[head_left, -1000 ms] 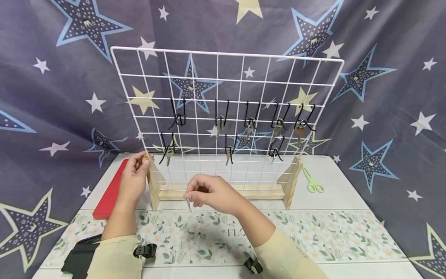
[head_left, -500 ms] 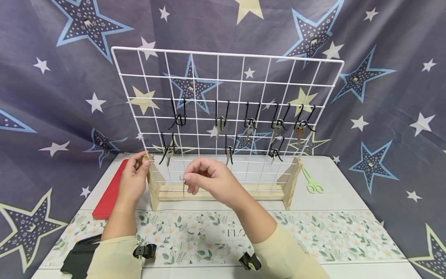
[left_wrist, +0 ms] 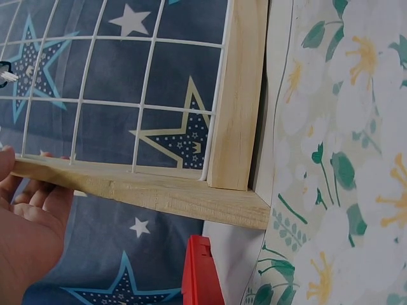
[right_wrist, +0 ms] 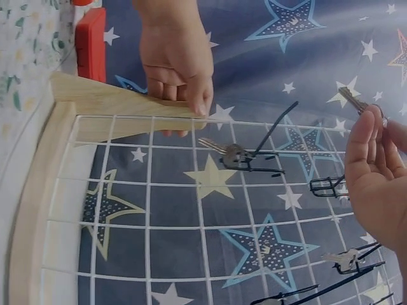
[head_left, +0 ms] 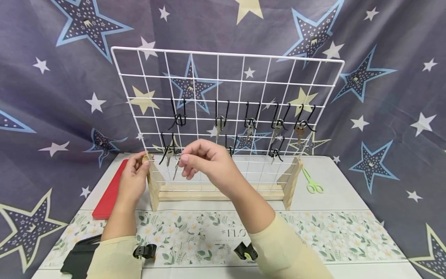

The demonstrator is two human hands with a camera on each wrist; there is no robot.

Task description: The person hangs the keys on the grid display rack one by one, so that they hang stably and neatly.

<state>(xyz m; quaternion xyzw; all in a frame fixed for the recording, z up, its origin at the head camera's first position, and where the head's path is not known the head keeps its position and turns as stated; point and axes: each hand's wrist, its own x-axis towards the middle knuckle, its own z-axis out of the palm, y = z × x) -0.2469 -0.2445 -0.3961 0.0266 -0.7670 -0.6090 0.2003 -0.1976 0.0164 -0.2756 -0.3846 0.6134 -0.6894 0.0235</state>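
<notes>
My right hand (head_left: 212,166) pinches a small key (right_wrist: 351,99) by its ring, between thumb and fingertips. In the head view the key dangles in front of the white wire grid (head_left: 217,54), just right of the lower-left black hook, where another key (head_left: 169,155) hangs. My left hand (head_left: 134,176) grips the top of the left wooden support (left_wrist: 133,198) of the grid stand. More keys hang on the upper row of hooks, such as a brown key (head_left: 300,131) at the right end. I see no key on the upper-left hook (head_left: 178,119). My right hand partly covers the lower-middle hook.
A long red case (head_left: 109,193) lies left of the stand. Green scissors (head_left: 311,184) are to the right. A floral runner (head_left: 334,236) crosses the table in front, with a black object (head_left: 81,255) at its near left. A starry curtain (head_left: 376,100) hangs behind.
My right hand has risen with the key from near the stand's wooden base to the height of the lower hook row, shifting slightly left. My left hand has stayed on the support.
</notes>
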